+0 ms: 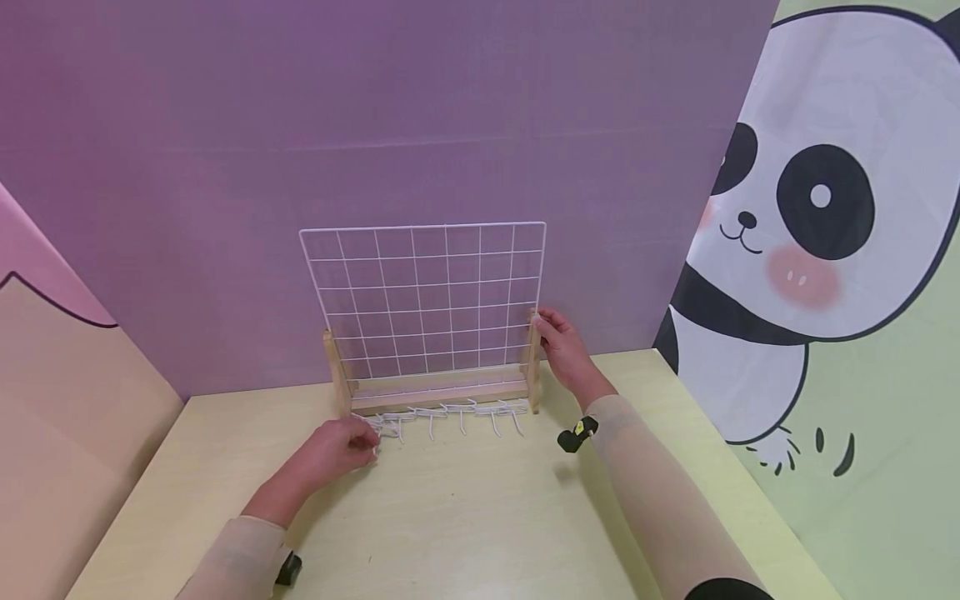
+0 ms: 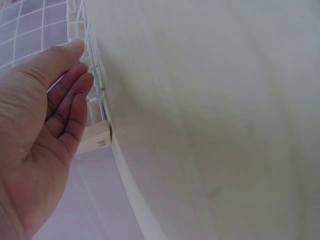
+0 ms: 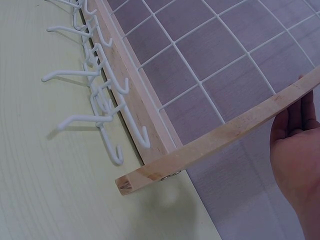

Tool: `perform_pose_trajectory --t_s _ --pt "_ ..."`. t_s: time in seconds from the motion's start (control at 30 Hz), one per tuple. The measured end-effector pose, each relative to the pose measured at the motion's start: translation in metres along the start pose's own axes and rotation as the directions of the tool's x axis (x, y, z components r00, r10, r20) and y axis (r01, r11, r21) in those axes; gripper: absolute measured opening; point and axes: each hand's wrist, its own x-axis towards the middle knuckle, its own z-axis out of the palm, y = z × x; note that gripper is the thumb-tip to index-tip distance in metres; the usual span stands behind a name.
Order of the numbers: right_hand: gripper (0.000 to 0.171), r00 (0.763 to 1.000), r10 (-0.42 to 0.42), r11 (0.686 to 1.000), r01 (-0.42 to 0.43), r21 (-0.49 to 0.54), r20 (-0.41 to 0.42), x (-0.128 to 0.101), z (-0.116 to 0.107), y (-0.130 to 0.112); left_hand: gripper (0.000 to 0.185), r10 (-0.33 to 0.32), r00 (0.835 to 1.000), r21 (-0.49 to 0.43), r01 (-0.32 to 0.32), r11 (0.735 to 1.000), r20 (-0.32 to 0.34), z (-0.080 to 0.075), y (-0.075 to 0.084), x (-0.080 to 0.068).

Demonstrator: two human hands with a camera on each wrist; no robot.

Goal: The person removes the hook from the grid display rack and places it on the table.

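Note:
A white wire grid panel [image 1: 422,226] stands upright in a wooden stand [image 1: 442,392] with a post at each side. My right hand [image 1: 564,348] grips the upper part of the right post [image 1: 534,367]; in the right wrist view its fingers go behind the wood. A row of white wire hooks [image 3: 75,73] lies on the table along the front of the stand, their prongs pointing outward. At the left end of this row, my left hand [image 1: 337,450] has its fingers curled and appears to pinch a hook. The contact is partly hidden by the fingers.
The pale wooden table [image 1: 465,517] meets a purple wall covering [image 1: 420,100] close behind the stand. A panda picture [image 1: 810,250] covers the wall on the right. Black wrist devices [image 1: 577,434] sit on both sleeves.

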Motion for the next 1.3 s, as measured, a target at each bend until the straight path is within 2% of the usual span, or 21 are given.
perform_pose_trajectory --t_s 0.17,0.4,0.7,0.93,1.1,1.27,1.3 --pt "0.027 1.000 -0.001 1.000 0.001 -0.007 0.002 0.000 0.001 -0.001 0.015 0.000 1.000 0.000 0.000 1.000 0.008 0.000 -0.001 0.000" --pt "0.021 1.000 0.004 1.000 -0.004 -0.018 0.007 0.001 0.001 0.000 0.016 -0.033 0.999 -0.004 0.033 0.999 0.023 -0.002 0.000 -0.002" --pt "0.013 1.000 0.018 0.998 -0.017 -0.059 0.019 0.004 -0.004 -0.003 0.015 -0.041 0.999 -0.027 0.041 0.999 0.002 -0.005 0.002 -0.003" --pt "0.035 0.999 0.024 0.989 -0.020 -0.146 0.026 0.005 -0.015 -0.009 0.014 -0.051 0.999 -0.022 0.051 0.998 -0.014 -0.007 0.004 -0.002" --pt "0.041 0.999 0.014 0.966 -0.006 -0.258 0.032 0.002 -0.022 -0.013 0.015 -0.053 0.998 -0.010 0.053 0.999 -0.025 -0.012 0.002 -0.007" --pt "0.042 0.999 -0.017 0.924 0.031 -0.381 0.042 -0.006 -0.024 -0.017 0.014 -0.058 0.996 -0.003 0.058 0.998 -0.061 -0.019 -0.003 -0.016" --pt "0.042 0.998 -0.031 0.906 0.050 -0.420 0.051 -0.008 -0.025 -0.017 0.013 -0.058 0.996 0.003 0.058 0.998 -0.074 -0.021 -0.005 -0.018"
